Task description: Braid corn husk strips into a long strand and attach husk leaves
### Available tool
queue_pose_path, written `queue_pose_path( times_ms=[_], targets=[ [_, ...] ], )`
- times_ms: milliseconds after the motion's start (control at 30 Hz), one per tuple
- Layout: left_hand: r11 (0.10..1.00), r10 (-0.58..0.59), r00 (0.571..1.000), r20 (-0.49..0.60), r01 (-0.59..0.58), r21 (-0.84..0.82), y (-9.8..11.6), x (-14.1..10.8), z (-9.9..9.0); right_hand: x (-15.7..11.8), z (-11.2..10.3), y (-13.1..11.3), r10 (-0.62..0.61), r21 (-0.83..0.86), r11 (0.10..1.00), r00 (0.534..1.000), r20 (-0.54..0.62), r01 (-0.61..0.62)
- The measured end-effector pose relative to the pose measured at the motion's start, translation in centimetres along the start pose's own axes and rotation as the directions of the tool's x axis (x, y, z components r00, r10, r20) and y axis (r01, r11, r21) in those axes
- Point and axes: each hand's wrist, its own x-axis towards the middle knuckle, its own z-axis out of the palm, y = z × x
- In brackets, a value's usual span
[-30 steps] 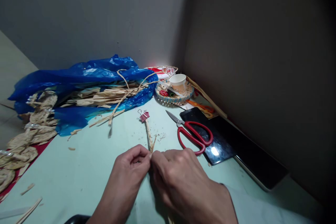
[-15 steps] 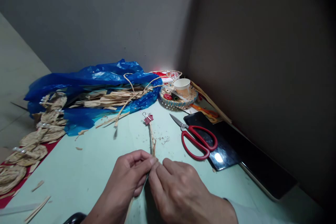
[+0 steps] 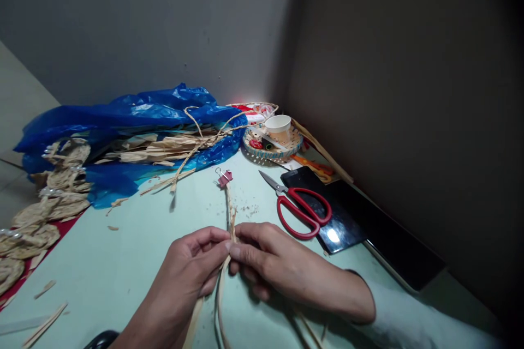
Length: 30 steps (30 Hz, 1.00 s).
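A short braid of pale dried strands (image 3: 229,204) runs from a pink binder clip (image 3: 225,178) toward me over the pale green table. My left hand (image 3: 196,264) pinches the braid's near end between thumb and fingers. Right beside it, my right hand (image 3: 270,262) grips the same spot, thumb on top and fingers partly curled beneath. Loose strands (image 3: 221,305) hang below both hands toward the near edge, and more pass under my right wrist.
Red-handled scissors (image 3: 303,210) lie partly on a black phone (image 3: 339,229), right of the hands. Behind are a woven tray (image 3: 272,155) with a paper cup (image 3: 278,124) and a blue bag (image 3: 123,112) of dry strands. Woven coils (image 3: 36,218) lie left.
My right hand has turned, its thumb now showing on top at the braid. The loose strands below have come into view. The whole view has shifted slightly, moving things left and up.
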Motion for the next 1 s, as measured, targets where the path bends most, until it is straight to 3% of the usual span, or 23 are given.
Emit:
queue_pose_path(
  times_ms=[100, 167, 300, 433, 533, 733, 833, 933, 1000],
  targets=[
    [1.000, 0.009, 0.999, -0.036, -0.008, 0.019, 0.2, -0.1, 0.2, 0.1, 0.3, 0.2, -0.095, -0.198, 0.978, 0.988, -0.122, 0.070],
    [0.999, 0.022, 0.997, -0.068, -0.020, 0.043, 0.2, -0.1, 0.2, 0.2, 0.2, 0.1, -0.117, -0.244, 0.967, 0.980, -0.163, 0.075],
    [0.978, 0.118, 0.989, -0.084, -0.102, 0.180, 0.1, -0.1, 0.2, 0.4, 0.3, 0.2, -0.088, -0.218, 0.975, 0.975, -0.206, 0.042],
    [0.878, 0.241, 0.970, -0.026, -0.207, 0.432, 0.2, -0.5, -0.1, 0.3, 0.6, 0.3, -0.068, -0.221, 0.975, 0.968, -0.241, 0.014],
    [0.807, 0.262, 0.965, -0.027, -0.204, 0.554, 0.3, -0.8, -0.3, 0.3, 0.7, 0.3, -0.057, -0.222, 0.975, 0.964, -0.259, -0.002],
    [0.799, 0.238, 0.966, -0.107, -0.132, 0.587, 0.3, -1.3, 0.1, 0.4, 0.8, 0.4, -0.058, -0.191, 0.982, 0.964, -0.259, 0.008],
    [0.711, 0.421, 0.894, -0.153, -0.221, 0.667, -0.1, -1.9, 0.9, 0.4, 0.9, 0.4, -0.068, -0.104, 0.994, 0.970, -0.233, 0.044],
    [0.509, 0.667, 0.744, -0.042, -0.414, 0.754, -0.7, -2.2, 1.2, 0.3, 0.8, 0.3, -0.063, -0.034, 0.998, 0.977, -0.202, 0.057],
    [0.387, 0.745, 0.665, 0.048, -0.490, 0.781, -1.2, -2.2, 0.9, 0.3, 0.6, 0.2, -0.061, -0.003, 0.998, 0.981, -0.184, 0.061]
  ],
)
